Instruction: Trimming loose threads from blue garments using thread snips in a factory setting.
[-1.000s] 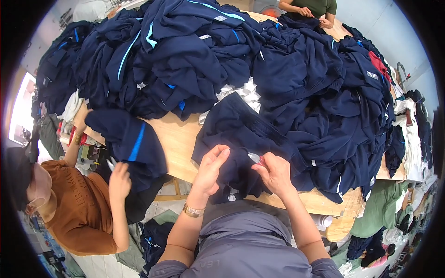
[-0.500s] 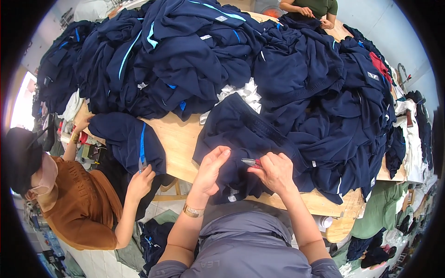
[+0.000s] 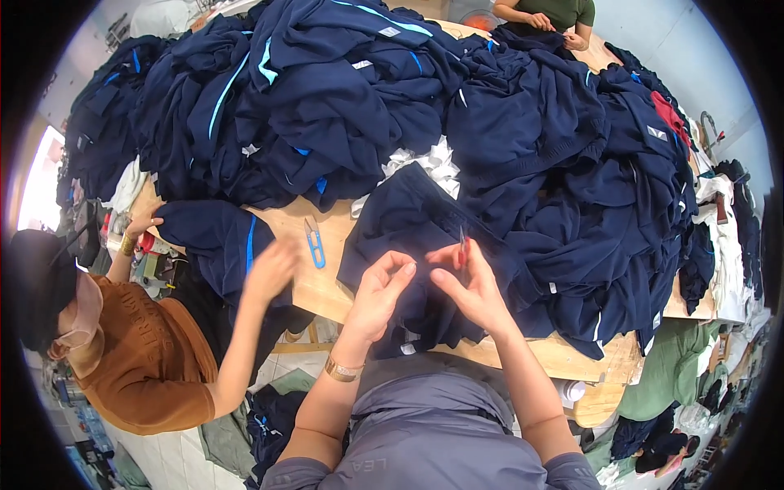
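Note:
My left hand (image 3: 379, 296) is above a dark navy garment (image 3: 400, 220) with a gathered waistband, its thumb and fingertips drawn together. Whatever they pinch, if anything, is too small to make out. Close by on the right, my right hand (image 3: 474, 290) keeps a pair of red thread snips (image 3: 463, 249) tucked in its fingers, blades pointing away from me. Its thumb and index finger are apart, facing the left hand's fingertips. The garment lies at the near edge of the wooden table (image 3: 320, 290), under both hands.
Large heaps of navy garments (image 3: 327, 106) cover the far side and right of the table. Blue thread snips (image 3: 314, 243) lie left of my garment. A co-worker in brown (image 3: 147, 359) sits at left with a blurred hand; another person (image 3: 547, 12) works opposite. White strips (image 3: 437, 167) lie among the heaps.
My hands have come closer together, and the red snips have swung from pointing left to pointing away from me. The co-worker at left has let go of the blue snips onto the table.

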The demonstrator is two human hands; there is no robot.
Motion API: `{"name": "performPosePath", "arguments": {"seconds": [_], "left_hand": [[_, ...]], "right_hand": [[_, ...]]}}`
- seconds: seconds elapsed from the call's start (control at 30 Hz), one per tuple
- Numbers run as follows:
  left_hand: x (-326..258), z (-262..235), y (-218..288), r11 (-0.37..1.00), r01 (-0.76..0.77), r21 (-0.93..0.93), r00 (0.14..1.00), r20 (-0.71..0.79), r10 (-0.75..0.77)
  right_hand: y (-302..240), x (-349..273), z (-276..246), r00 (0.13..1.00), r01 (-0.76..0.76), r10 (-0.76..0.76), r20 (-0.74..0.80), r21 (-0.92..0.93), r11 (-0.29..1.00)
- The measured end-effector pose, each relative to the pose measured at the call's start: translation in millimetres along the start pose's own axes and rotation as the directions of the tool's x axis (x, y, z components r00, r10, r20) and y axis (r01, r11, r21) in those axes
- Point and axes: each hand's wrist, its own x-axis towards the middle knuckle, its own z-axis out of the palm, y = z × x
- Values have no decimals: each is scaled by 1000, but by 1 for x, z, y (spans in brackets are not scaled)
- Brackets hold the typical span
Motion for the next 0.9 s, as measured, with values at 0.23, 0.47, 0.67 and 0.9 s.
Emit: {"name": "performPosePath", "arguments": {"seconds": [0.23,0.47,0.67,0.9], "left_hand": [[7,-1,13,339,-287,896,817,45,575],[-4,-4,7,445,-252,860,828,-46,558],[-21,-13,6,591,-81,803,960,-96,262],[-63,-49,-32,38,205,978,973,-200,-113]], "right_hand": [[15,12,-10,972,-159,210,-103,369,916],[30,5,-12,949,-199,290,-124,478,855],[21,13,-23,934,-209,305,-188,407,889],[46,15,-31,918,-212,331,-216,439,873]]}}
